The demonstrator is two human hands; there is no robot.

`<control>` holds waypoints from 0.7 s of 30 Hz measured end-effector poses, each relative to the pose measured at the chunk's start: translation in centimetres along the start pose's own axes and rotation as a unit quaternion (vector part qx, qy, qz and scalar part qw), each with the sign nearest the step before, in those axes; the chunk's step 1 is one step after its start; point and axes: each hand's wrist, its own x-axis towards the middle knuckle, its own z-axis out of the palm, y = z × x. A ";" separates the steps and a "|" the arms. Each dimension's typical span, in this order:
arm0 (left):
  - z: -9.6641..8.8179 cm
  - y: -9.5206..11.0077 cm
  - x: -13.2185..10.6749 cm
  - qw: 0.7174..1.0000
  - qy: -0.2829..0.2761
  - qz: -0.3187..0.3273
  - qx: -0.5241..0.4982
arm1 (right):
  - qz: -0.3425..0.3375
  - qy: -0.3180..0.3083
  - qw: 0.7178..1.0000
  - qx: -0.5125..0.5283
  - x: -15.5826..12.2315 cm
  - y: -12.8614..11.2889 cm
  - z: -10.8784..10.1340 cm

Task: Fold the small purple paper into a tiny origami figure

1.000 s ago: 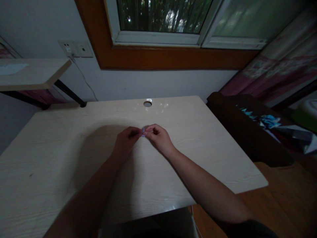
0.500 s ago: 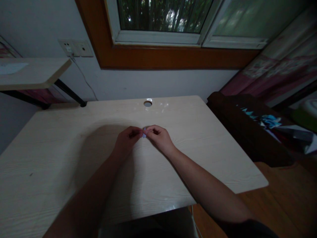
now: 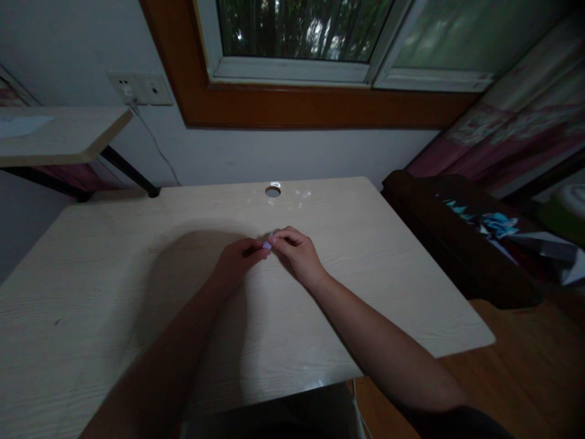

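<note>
Far left we have a shelf with a white sheet on it, propped over the desk on black legs. Next, sockets on the wall, with a white cord plugged in and running down behind the desk. Mid-desk we get the left hand, thumb and fingers pinching the left side of a small lilac piece; looks like paper, but the fingers hide most of it. The piece sits between the two sets of fingertips, over the middle of the desk; we can't tell whether it touches the top. Beyond it, near the back edge, we note a round hole, and above that a window. Then the right hand, pinching the piece's right side, thumb against fingers. Off the desk's right end we see a dark chest with crumpled blue stuff on it, too dim to sort, and a pink curtain behind.
</note>
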 end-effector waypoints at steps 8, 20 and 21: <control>0.2 0.0 0.0 0.997 0.027 -0.007 -0.077 | -0.001 -0.016 1.000 -0.009 -0.1 0.1 -0.1; 0.0 1.1 -0.1 0.998 0.035 -0.010 -0.048 | -0.016 -0.064 0.996 -0.057 -0.3 -0.3 -0.2; 0.0 1.1 -0.1 0.998 0.034 -0.009 -0.049 | -0.017 -0.066 0.996 -0.063 -0.3 -0.3 -0.2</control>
